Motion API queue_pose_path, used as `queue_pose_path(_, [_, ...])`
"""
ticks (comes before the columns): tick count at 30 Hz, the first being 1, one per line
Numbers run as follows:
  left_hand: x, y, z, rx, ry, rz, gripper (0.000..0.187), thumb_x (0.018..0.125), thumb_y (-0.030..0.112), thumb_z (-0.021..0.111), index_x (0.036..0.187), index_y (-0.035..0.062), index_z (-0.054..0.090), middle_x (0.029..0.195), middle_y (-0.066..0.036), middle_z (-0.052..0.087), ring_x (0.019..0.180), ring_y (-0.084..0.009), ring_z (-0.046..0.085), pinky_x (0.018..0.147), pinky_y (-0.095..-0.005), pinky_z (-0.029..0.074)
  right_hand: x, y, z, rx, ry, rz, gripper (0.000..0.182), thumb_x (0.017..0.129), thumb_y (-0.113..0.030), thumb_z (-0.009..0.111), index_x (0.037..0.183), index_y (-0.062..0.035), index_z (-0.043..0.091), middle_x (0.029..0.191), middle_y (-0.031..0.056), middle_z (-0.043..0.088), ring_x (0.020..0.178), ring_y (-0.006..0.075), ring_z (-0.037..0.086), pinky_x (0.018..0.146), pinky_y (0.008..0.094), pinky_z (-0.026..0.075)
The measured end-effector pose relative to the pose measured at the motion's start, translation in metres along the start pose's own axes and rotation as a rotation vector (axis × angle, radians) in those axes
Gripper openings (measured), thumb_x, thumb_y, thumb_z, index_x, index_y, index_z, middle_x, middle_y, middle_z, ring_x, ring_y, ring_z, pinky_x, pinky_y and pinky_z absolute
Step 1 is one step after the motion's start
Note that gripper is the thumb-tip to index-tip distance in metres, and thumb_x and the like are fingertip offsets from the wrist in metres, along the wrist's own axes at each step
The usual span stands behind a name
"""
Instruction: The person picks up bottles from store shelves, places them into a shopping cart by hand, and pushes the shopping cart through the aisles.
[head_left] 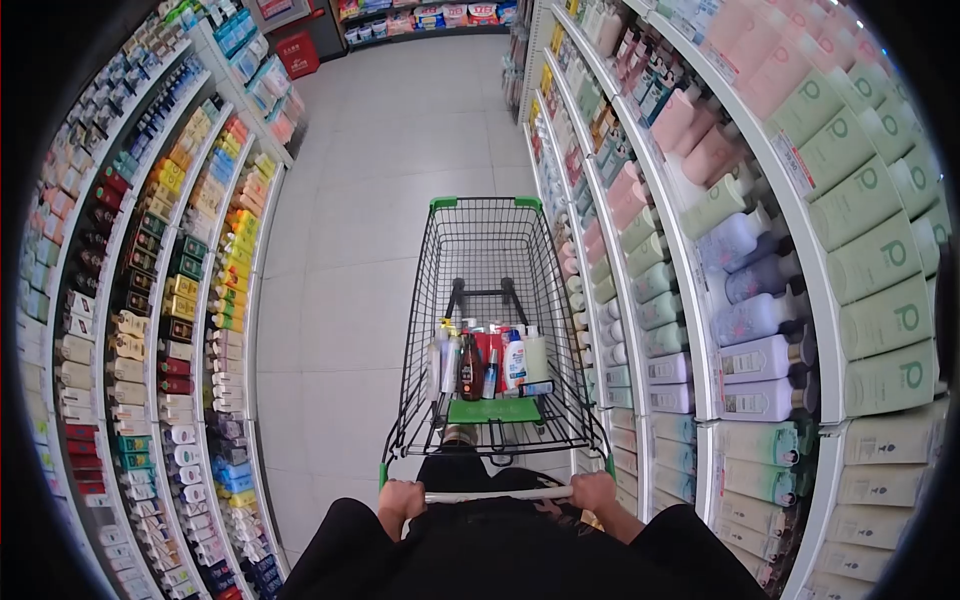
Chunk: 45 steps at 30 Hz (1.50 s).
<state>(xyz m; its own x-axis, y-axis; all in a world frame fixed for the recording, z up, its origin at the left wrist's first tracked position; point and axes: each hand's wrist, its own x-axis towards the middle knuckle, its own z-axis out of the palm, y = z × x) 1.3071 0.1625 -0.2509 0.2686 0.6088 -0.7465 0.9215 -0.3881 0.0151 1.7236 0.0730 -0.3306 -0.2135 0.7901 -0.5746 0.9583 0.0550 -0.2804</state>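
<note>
A black wire shopping cart (430, 290) with green corners stands in front of me. Its pale handle bar (500, 495) runs across between my hands. My left hand (403, 498) is wrapped round the bar's left end, and my right hand (594, 491) grips the right end. Several bottles stand at the near end of the basket: a dark brown bottle (470, 368), a white and blue bottle (515, 362), a pale green pump bottle (536, 354) and some red items behind them. A green panel (494, 411) lies just below the bottles.
Shelves of bottles (185, 290) line the left side. On the right, close to the cart, are more shelves (700, 300) with pump bottles and tubes. Grey floor tiles (335, 230) run ahead to a far shelf (430, 20) with bright packages. A red box (298, 54) is at the far left.
</note>
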Motion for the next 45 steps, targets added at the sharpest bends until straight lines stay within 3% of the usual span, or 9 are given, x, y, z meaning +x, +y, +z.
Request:
queue_pose_path(7, [0.048, -0.037, -0.061, 0.049, 0.03, 0.01, 0.027, 0.077, 0.032, 0.06, 0.086, 0.0093, 0.071, 0.085, -0.014, 0.073, 0.08, -0.0319, 0.072, 0.074, -0.0436, 0.055, 0.062, -0.003, -0.041, 0.026, 0.083, 0.034, 0.024, 0.064, -0.035, 0.073, 0.073, -0.0135, 0.07, 0.071, 0.0085, 0.07, 0.067, 0.0274, 0.07, 0.065, 0.0407, 0.055])
queue_pose_path(13, [0.088, -0.077, -0.108, 0.085, 0.035, 0.025, 0.029, 0.075, 0.034, 0.062, 0.087, 0.0095, 0.071, 0.085, -0.012, 0.074, 0.079, -0.0309, 0.072, 0.073, -0.0431, 0.055, 0.111, -0.018, -0.094, 0.01, 0.004, 0.021, 0.025, 0.069, -0.032, 0.068, 0.082, -0.0112, 0.071, 0.079, 0.0104, 0.073, 0.076, 0.0293, 0.072, 0.072, 0.0419, 0.056])
queue_pose_path(17, [0.113, -0.094, -0.132, 0.107, 0.04, 0.026, 0.029, 0.074, 0.033, 0.062, 0.087, 0.0094, 0.071, 0.084, -0.012, 0.074, 0.077, -0.0293, 0.072, 0.073, -0.043, 0.054, 0.146, -0.013, -0.109, -0.017, 0.047, 0.022, 0.027, 0.066, -0.037, 0.074, 0.079, -0.013, 0.071, 0.073, 0.0088, 0.071, 0.069, 0.0283, 0.071, 0.066, 0.0414, 0.055])
queue_pose_path(19, [0.121, -0.103, -0.144, 0.121, 0.085, 0.028, 0.029, 0.073, 0.033, 0.063, 0.087, 0.0093, 0.071, 0.084, -0.011, 0.074, 0.076, -0.028, 0.072, 0.073, -0.0423, 0.054, 0.157, -0.02, -0.134, 0.021, -0.024, 0.027, 0.026, 0.069, -0.032, 0.071, 0.084, -0.0111, 0.071, 0.08, 0.0112, 0.073, 0.077, 0.029, 0.072, 0.073, 0.0415, 0.056])
queue_pose_path(24, [0.146, -0.119, -0.172, 0.118, 0.069, 0.008, 0.029, 0.072, 0.035, 0.065, 0.086, 0.01, 0.07, 0.083, -0.01, 0.073, 0.076, -0.0272, 0.072, 0.074, -0.0411, 0.053, 0.195, -0.013, -0.147, 0.009, 0.016, 0.04, 0.03, 0.065, -0.038, 0.074, 0.079, -0.0118, 0.07, 0.077, 0.0096, 0.072, 0.073, 0.0288, 0.071, 0.068, 0.0416, 0.056])
queue_pose_path(36, [0.214, -0.14, -0.219, 0.084, 0.092, -0.04, 0.034, 0.079, 0.044, 0.067, 0.09, 0.0112, 0.069, 0.084, -0.009, 0.073, 0.078, -0.0273, 0.072, 0.078, -0.0408, 0.052, 0.286, 0.021, -0.222, -0.008, -0.025, 0.01, 0.03, 0.065, -0.037, 0.072, 0.08, -0.011, 0.071, 0.079, 0.0111, 0.072, 0.075, 0.0311, 0.071, 0.068, 0.0432, 0.056])
queue_pose_path(41, [0.256, -0.14, -0.271, 0.031, 0.062, -0.096, 0.035, 0.08, 0.044, 0.067, 0.092, 0.0112, 0.069, 0.087, -0.01, 0.074, 0.082, -0.0278, 0.071, 0.082, -0.0419, 0.051, 0.343, 0.047, -0.285, -0.033, -0.002, -0.063, 0.03, 0.065, -0.037, 0.074, 0.08, -0.0114, 0.071, 0.078, 0.0116, 0.072, 0.075, 0.0303, 0.071, 0.068, 0.0429, 0.056])
queue_pose_path(43, [0.271, -0.143, -0.289, 0.013, 0.051, -0.11, 0.035, 0.079, 0.043, 0.066, 0.092, 0.0108, 0.069, 0.088, -0.011, 0.074, 0.084, -0.0281, 0.071, 0.083, -0.0423, 0.05, 0.362, 0.052, -0.316, -0.044, -0.084, -0.073, 0.026, 0.07, -0.032, 0.068, 0.083, -0.01, 0.069, 0.081, 0.0111, 0.072, 0.078, 0.0298, 0.072, 0.07, 0.0418, 0.054])
queue_pose_path(45, [0.289, -0.146, -0.305, 0.007, 0.067, -0.111, 0.035, 0.078, 0.042, 0.066, 0.092, 0.0107, 0.07, 0.087, -0.011, 0.074, 0.083, -0.0283, 0.071, 0.083, -0.0422, 0.05, 0.386, 0.064, -0.324, -0.069, -0.037, -0.093, 0.028, 0.067, -0.036, 0.071, 0.08, -0.011, 0.069, 0.08, 0.0101, 0.072, 0.076, 0.029, 0.071, 0.069, 0.0411, 0.054])
